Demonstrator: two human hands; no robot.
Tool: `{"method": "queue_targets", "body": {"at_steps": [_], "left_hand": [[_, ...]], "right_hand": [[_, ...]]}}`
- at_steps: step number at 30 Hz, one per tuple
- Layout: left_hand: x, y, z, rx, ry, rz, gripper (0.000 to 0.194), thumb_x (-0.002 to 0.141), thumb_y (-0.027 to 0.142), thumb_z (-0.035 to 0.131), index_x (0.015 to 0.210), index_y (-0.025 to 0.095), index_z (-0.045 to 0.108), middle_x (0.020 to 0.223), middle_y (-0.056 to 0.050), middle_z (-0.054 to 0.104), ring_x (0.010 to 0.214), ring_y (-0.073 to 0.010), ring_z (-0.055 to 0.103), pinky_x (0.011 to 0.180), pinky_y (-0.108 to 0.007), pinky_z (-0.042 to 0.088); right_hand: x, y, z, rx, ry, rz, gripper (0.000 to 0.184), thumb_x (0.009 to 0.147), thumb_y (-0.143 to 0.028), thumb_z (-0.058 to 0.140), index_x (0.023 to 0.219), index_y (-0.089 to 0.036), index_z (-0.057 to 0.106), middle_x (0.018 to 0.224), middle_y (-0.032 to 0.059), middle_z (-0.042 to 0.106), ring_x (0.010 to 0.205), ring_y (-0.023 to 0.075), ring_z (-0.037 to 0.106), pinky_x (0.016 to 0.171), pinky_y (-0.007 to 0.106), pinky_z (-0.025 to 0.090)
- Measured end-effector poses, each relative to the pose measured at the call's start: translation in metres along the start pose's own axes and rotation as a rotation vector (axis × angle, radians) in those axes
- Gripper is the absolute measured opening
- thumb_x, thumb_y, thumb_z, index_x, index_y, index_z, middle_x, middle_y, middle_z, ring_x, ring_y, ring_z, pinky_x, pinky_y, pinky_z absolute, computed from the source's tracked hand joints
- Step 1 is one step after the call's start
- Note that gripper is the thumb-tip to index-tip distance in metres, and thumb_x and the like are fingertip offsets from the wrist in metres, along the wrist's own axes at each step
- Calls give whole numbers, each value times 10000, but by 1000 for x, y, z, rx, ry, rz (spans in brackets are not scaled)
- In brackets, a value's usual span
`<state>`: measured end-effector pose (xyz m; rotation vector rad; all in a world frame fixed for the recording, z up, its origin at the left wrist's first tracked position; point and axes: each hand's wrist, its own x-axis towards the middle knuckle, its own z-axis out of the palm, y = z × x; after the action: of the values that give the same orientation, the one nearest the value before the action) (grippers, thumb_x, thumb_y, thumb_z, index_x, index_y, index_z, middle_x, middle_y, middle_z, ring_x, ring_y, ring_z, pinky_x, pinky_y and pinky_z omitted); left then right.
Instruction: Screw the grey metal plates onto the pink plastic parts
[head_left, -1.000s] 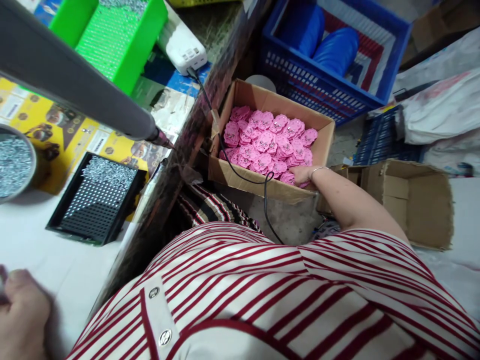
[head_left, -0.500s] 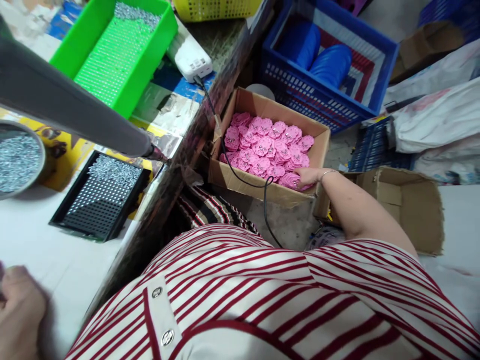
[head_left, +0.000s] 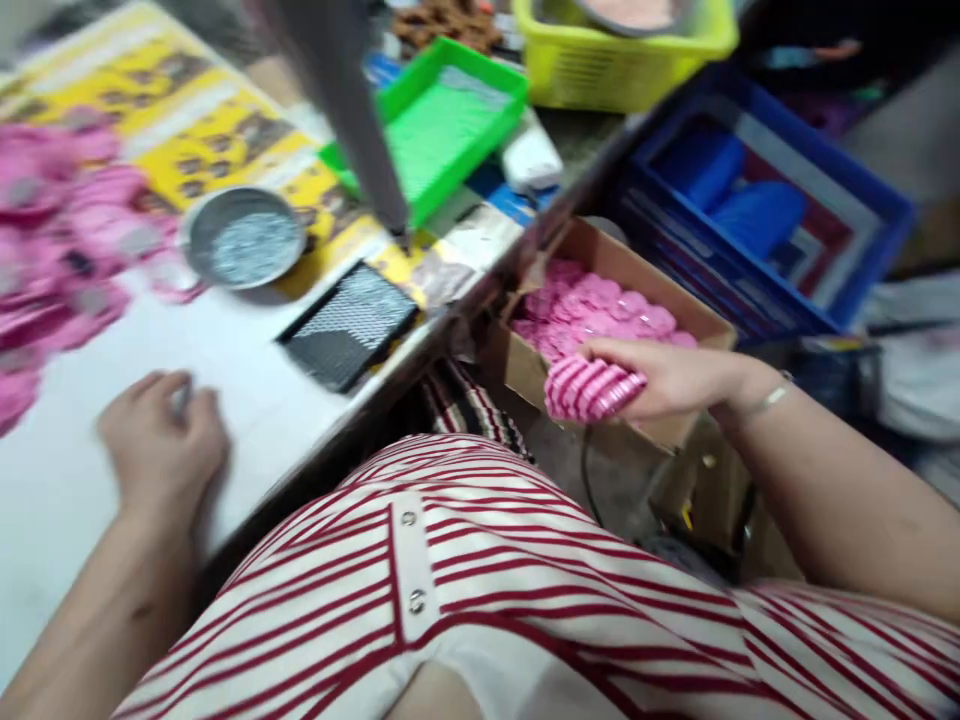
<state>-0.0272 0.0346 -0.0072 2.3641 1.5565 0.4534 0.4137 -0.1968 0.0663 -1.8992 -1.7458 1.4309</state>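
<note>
- At far left we see flat, scalloped pink pieces (head_left: 97,220) heaped loosely on the smooth white tabletop (head_left: 67,520), some bearing pale patches.
- Our left hand (head_left: 163,435) lies over that tabletop, fingers loosely curled and thumb near the index finger; with the blur, we cannot tell whether anything sits between them.
- Beyond it we have a round, shiny metal bowl (head_left: 238,205) of small silvery parts, then a rectangular black tray (head_left: 319,362) with a perforated floor.
- Above these slants a tapered grey shaft (head_left: 367,135), its tip aimed down, beside a glossy green plastic tray (head_left: 459,165).
- Next comes our pink stack (head_left: 589,390), thin wavy-edged layers fanned like ridges, over the near side of the brown cardboard box (head_left: 529,372), which holds more pink pieces.
- Our right hand (head_left: 667,378) pinches the stack between thumb and fingers; it juts leftward past the fingertips, its long axis running roughly left to right, the free end pointing toward the table.
- At far right we find a blue plastic crate (head_left: 690,268) with rounded blue bundles.
</note>
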Motion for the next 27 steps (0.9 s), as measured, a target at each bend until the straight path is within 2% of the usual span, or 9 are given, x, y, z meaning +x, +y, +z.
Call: {"method": "queue_targets", "body": {"at_steps": [1, 3, 6, 9, 12, 15, 18, 23, 27], "left_hand": [[1, -6, 5, -48, 106, 7, 481, 822, 395, 538, 1260, 219, 630, 1230, -84, 688, 1169, -383, 597, 1098, -685, 385], [5, -17, 14, -42, 168, -37, 435, 835, 369, 546, 1222, 202, 654, 1241, -93, 691, 1194, -333, 597, 1129, -603, 396], [13, -32, 24, -139, 182, -37, 432, 853, 421, 575, 1174, 156, 691, 1325, -181, 641, 1317, -368, 518, 1178, -583, 328], [14, -44, 27, -230, 186, -20, 485, 857, 491, 615, 1226, 183, 677, 1381, -155, 619, 1335, -329, 520, 1192, -532, 336], [3, -55, 21, -344, 219, -40, 489, 865, 504, 626, 1236, 190, 671, 1340, -137, 652, 1302, -297, 561, 1178, -487, 377], [-14, -70, 7, -466, 273, -110, 508, 916, 540, 581, 1262, 174, 645, 1302, -145, 671, 1219, -277, 626, 1104, -461, 467], [-32, -84, -10, -634, 329, -184, 530, 958, 592, 526, 1282, 182, 615, 1297, -141, 677, 1165, -248, 661, 1043, -423, 524], [-58, -90, -23, -825, 373, -169, 694, 839, 628, 712, 1380, 226, 545, 1451, -149, 564, 1283, -278, 595, 1118, -456, 465], [-63, -86, -20, -724, 431, -148, 911, 741, 556, 833, 1491, 232, 429, 1485, -162, 518, 1324, -300, 562, 1135, -468, 451]], "right_hand": [[14, -20, 2, 40, -66, -97, 574, 700, -472, 738, 1206, -249, 581, 1169, 15, 716, 1056, 202, 677, 916, 285, 551], [46, -56, 8, 91, -224, -189, 516, 765, -454, 703, 1224, -270, 554, 1171, 3, 723, 1031, 164, 695, 888, 263, 561], [100, -107, 23, 25, -372, -301, 477, 778, -479, 707, 1186, -280, 562, 1191, 2, 721, 1052, 154, 695, 900, 265, 560], [151, -157, 41, -58, -431, -448, 482, 781, -501, 693, 1170, -250, 557, 1149, 13, 720, 974, 143, 682, 861, 269, 551], [197, -207, 55, -211, -402, -559, 456, 772, -456, 699, 1135, -221, 557, 1077, 23, 719, 910, 139, 655, 796, 260, 524], [241, -257, 68, -556, -359, -592, 439, 738, -331, 724, 1131, -208, 570, 1030, 26, 722, 814, 116, 629, 722, 234, 486], [284, -304, 87, -915, -444, -589, 415, 692, -255, 723, 1091, -196, 625, 924, -6, 716, 717, 90, 607, 649, 215, 458], [343, -362, 140, -1065, -530, -535, 287, 473, -184, 834, 726, -152, 703, 575, -118, 584, 585, 59, 570, 707, 255, 511], [368, -385, 180, -930, -295, -488, 288, 479, -257, 849, 607, -70, 672, 657, -79, 649, 702, 81, 645, 749, 245, 506]]}}
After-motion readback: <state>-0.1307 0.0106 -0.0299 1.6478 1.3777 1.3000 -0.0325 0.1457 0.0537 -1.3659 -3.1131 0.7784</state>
